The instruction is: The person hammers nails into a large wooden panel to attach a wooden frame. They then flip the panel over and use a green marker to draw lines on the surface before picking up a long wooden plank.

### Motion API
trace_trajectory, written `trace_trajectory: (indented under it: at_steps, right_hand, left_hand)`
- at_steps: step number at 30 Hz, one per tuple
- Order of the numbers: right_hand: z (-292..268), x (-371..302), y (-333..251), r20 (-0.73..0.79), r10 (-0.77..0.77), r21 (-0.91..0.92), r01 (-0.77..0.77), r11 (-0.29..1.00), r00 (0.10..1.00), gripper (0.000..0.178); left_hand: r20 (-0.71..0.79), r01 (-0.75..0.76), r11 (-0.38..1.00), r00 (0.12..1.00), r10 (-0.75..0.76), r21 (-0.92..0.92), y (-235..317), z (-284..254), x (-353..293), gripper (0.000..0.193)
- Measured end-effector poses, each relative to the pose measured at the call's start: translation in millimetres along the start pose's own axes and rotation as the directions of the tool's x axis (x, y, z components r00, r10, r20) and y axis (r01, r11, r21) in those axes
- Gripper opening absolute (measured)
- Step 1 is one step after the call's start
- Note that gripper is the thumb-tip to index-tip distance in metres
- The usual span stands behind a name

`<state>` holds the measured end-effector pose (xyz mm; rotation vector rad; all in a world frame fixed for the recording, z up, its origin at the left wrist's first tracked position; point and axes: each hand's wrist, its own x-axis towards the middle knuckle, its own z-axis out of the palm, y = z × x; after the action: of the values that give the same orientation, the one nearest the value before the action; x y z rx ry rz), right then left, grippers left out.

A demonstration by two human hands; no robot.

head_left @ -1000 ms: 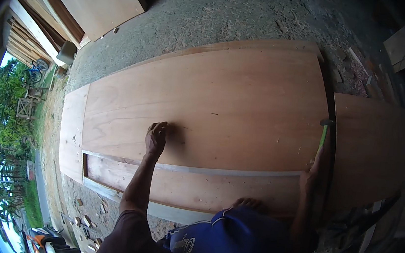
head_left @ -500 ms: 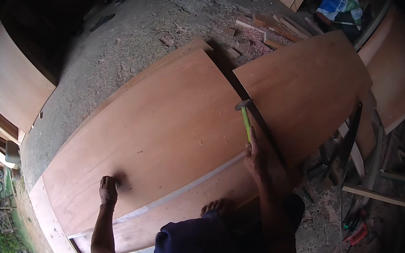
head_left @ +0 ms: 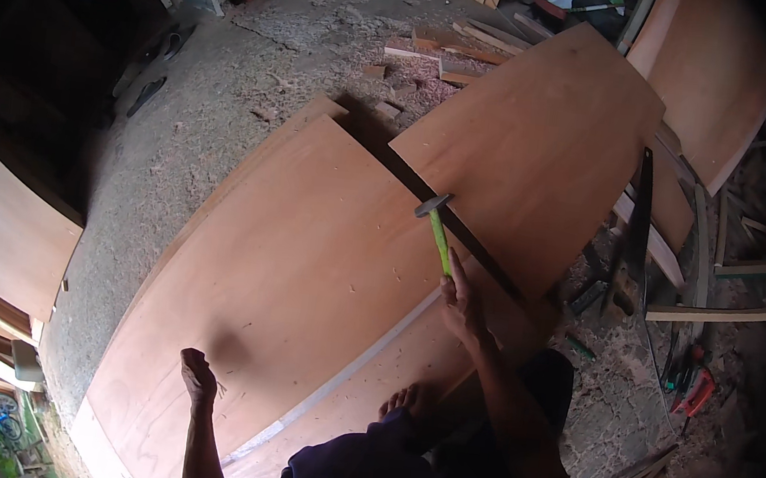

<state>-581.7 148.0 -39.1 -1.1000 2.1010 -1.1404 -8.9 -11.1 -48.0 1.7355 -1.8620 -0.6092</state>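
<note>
My right hand (head_left: 463, 309) grips a hammer (head_left: 439, 243) by its green handle, the grey metal head pointing away from me. The hammer is over a large plywood panel (head_left: 309, 231), near the dark gap beside a second plywood sheet (head_left: 543, 135). Closed, my left hand (head_left: 198, 376) hovers above the panel's near left part, its shadow falling beside it. What its fingers hold, if anything, I cannot make out. A few thin slivers or nails lie scattered by that shadow. A pale strip (head_left: 329, 392) runs along the panel close to my bare foot (head_left: 400, 399).
Wood offcuts (head_left: 466, 70) lie on the rough concrete floor (head_left: 218, 119) beyond the panel. To the right are a handsaw (head_left: 633, 237), loose battens (head_left: 720, 315) and a red tool (head_left: 695, 393). More plywood (head_left: 7, 218) stands at the left.
My view has shifted, so the panels sit further left and more of the right-hand floor shows. My left hand has turned and stands further from its shadow. The hammer stays in my right hand.
</note>
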Motion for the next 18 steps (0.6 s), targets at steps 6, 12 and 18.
trace_trajectory:
  at_steps: [6,12,18]
  right_hand:
    - [-43.6,-7.0,-34.2,-0.134,0.050,0.045,-0.044,0.998,0.990,0.058]
    - [-53.9,-32.1,-42.7,-0.155,-0.006,0.054,0.015,0.998,0.988,0.057]
    - [-63.1,-47.4,-53.6,-0.091,0.152,-0.084,-0.160,0.984,0.984,0.059]
  left_hand:
    - [0.242,0.014,0.852,0.961,0.132,-0.523,217.4,152.0,41.8,0.021]
    - [0.215,-0.087,0.664,0.908,0.359,-0.742,347.3,321.9,43.6,0.015]
    - [0.005,-0.406,0.877,0.907,0.421,-0.256,380.2,375.2,46.1,0.011]
